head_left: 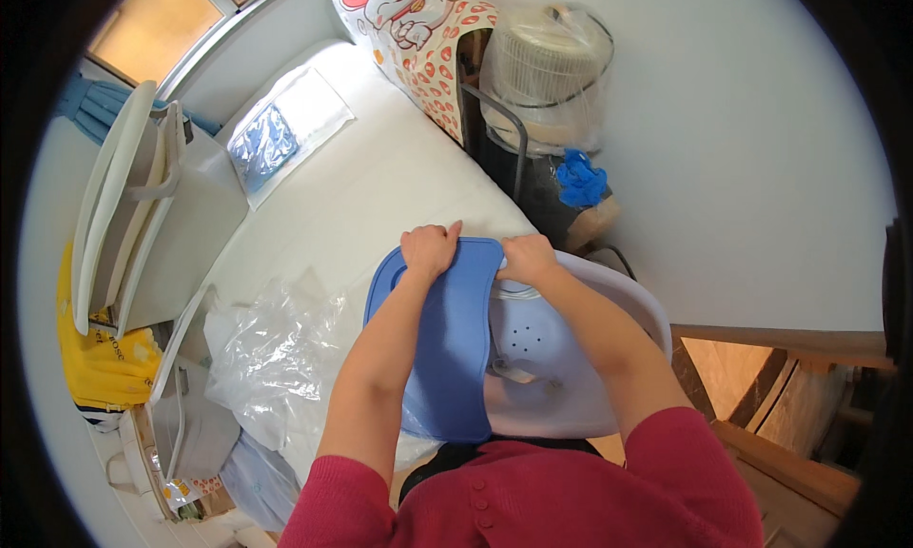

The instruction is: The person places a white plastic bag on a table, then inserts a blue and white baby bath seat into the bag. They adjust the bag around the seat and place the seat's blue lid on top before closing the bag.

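Observation:
A pale lilac plastic tub (592, 405) stands right in front of me, with a cluster of small holes in its inner floor. A blue cover panel (456, 348) lies across its left part, leaving the right part uncovered. My left hand (430, 250) grips the cover's far edge, thumb pointing away from me. Beside it, my right hand (529, 260) is closed at the cover's far right corner, by the tub's rim; its fingertips are partly hidden. Inside the tub, a small clear piece (515, 372) shows near the cover's edge.
Crumpled clear plastic wrap (278, 355) lies left of the tub on a white bed surface (399, 170). Farther off are a bagged fan (549, 63), a patterned cloth cover (435, 56) and a blue crumpled bag (581, 178). White folded panels (135, 212) stand at left.

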Demonstrator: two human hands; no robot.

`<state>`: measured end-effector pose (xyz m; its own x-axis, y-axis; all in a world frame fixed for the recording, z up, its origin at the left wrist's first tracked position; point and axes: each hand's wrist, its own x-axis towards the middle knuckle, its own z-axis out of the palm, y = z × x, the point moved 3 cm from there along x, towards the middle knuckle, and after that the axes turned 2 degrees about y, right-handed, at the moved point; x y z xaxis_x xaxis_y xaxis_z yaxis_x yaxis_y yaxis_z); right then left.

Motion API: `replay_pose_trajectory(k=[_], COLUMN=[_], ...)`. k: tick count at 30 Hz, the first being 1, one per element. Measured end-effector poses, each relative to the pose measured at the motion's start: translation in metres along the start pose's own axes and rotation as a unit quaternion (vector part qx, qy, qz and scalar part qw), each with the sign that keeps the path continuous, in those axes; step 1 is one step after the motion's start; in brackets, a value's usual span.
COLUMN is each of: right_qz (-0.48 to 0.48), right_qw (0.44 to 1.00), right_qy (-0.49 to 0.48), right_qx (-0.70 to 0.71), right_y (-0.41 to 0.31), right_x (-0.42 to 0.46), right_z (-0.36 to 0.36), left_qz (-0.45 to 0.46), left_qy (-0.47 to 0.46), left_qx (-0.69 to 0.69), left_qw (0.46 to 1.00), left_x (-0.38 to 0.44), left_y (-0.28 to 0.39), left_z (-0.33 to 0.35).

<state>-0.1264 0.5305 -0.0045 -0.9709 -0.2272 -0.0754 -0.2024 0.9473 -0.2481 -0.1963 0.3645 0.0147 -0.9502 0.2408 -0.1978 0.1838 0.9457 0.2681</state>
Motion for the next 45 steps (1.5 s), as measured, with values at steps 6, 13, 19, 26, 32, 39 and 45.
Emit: replay_pose_trajectory(k=[6,13,19,26,32,39,45], right_qz=[0.055,0.051,0.07,0.128,0.333,0.36,0.279], right_qw=[0.998,0.998,0.997,0.952,0.687,0.531,0.463], right_qy=[-0.019,-0.023,-0.013,-0.073,-0.347,-0.169,-0.187], right_qx=[-0.019,-0.012,0.002,0.27,0.546,0.748,0.821], right_y=[0.005,0.002,0.001,-0.091,-0.141,-0.169,-0.157], right_x=[0.003,0.004,-0.003,-0.119,-0.176,-0.175,-0.176], right_z=[0.0,0.005,0.004,0.007,0.054,0.061,0.059], left_qz=[0.005,0.042,-0.087,-0.305,-0.416,-0.437,-0.343], left_qy=[0.107,0.111,0.135,-0.103,-0.241,-0.159,-0.145], left_qx=[0.055,-0.013,-0.091,-0.355,-0.656,-0.687,-0.794], left_qw=[0.993,0.993,0.983,0.878,0.582,0.558,0.481], left_x=[-0.011,-0.01,-0.069,-0.202,-0.271,-0.27,-0.278], left_y=[0.013,0.002,-0.07,-0.147,-0.131,-0.124,-0.114], left_z=[-0.015,-0.017,-0.011,0.01,0.037,0.041,0.038])
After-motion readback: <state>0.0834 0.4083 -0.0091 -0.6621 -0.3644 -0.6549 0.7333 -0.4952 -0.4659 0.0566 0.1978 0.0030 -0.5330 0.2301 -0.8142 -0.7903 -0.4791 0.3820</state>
